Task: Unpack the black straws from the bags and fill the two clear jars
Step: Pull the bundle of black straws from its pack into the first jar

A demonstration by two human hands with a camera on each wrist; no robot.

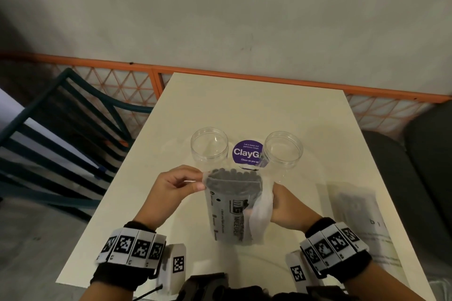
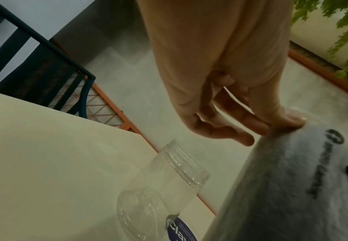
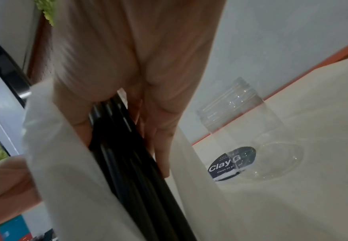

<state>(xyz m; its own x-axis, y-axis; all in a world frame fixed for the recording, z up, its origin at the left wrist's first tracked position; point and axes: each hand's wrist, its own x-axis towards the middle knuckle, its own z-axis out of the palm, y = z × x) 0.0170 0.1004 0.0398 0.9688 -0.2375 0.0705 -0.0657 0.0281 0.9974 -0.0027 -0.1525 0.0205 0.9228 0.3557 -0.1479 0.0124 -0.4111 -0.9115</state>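
A translucent printed bag (image 1: 226, 217) of black straws (image 1: 234, 177) stands upright over the table's middle, between my hands. My left hand (image 1: 201, 180) pinches the bag's top left edge between thumb and fingers (image 2: 257, 128). My right hand (image 1: 281, 203) grips the bag's right side. In the right wrist view its thumb and fingers (image 3: 160, 143) close around the straw bundle (image 3: 136, 187), with white film (image 3: 65, 163) spread to either side. Two clear jars without lids, one on the left (image 1: 209, 145) and one on the right (image 1: 283, 151), stand upright just beyond the bag with nothing inside.
A second bag (image 1: 354, 205) lies flat on the cream table (image 1: 256, 105) to the right of my right hand. A round purple sticker (image 1: 245, 151) sits between the jars. A dark chair (image 1: 61, 117) stands to the left, an orange lattice rail (image 1: 220, 73) behind.
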